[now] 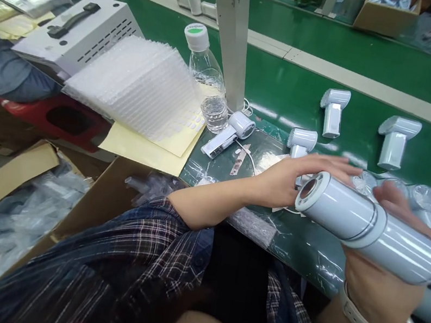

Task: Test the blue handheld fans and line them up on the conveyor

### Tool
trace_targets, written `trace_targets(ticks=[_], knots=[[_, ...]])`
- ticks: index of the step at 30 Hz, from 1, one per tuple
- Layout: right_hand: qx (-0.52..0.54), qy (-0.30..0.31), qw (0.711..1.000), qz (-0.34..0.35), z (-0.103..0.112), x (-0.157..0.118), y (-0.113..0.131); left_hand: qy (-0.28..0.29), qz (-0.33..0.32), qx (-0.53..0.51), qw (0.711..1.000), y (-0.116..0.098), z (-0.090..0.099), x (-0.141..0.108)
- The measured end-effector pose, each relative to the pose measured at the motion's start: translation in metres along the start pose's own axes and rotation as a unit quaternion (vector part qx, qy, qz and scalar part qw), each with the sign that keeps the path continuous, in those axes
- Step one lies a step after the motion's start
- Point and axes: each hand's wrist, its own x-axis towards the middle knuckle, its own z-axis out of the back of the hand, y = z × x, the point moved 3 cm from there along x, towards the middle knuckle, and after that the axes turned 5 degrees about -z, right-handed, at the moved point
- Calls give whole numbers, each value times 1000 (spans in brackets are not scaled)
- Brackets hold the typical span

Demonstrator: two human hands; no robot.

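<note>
My right hand [380, 285] grips a glossy light-blue handheld fan [403, 245] from below, holding it above the bench. The fan lies nearly level, with a round opening at its left end and a ring seam round its middle. My left hand [284, 181] reaches in from the left, its fingers stretched out behind the fan's left end; I cannot tell whether they touch it. Just beyond that hand is another light-blue fan [302, 139], partly covered by it. One more fan [228, 133] lies near the bottle, with a white cable beside it.
A water bottle [208, 80] stands by a metal post [232, 37]. Left of it, bubble-wrap sheets [137, 85] lie on yellow paper [143, 149]. Two fans stand on the green belt [276, 92]; several crowd the right. A carton [80, 205] of plastic bags sits below. A co-worker's sleeve [3, 68] shows left.
</note>
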Motion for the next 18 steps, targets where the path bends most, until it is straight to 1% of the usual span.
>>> trace_targets(ticks=[2, 3, 4, 6, 8, 12, 13, 16, 18], knots=[[-36, -3, 996, 86, 0, -3, 3, -1, -69, 84, 994, -4, 1, 2], [-46, -5, 992, 117, 0, -4, 3, -7, -104, 118, 988, -5, 2, 2], [-50, -2, 990, 134, 1, -4, 2, -8, -132, 142, 981, -6, 2, 2], [-46, 12, 987, 150, 2, -4, -1, -3, -164, 171, 971, -7, 2, 1], [-45, 21, 984, 168, 4, -5, -2, 10, -172, 191, 966, -5, 0, -1], [-45, 28, 982, 180, 8, -9, -6, 27, -205, 198, 958, -2, -1, -4], [-48, 30, 981, 185, 9, -10, -6, 33, -201, 197, 959, -1, -1, -4], [-46, 38, 978, 199, 10, -13, -4, 51, -157, 198, 966, 3, 0, -4], [-44, 47, 979, 192, 9, -15, -3, 52, -152, 201, 966, 3, 0, -4]])
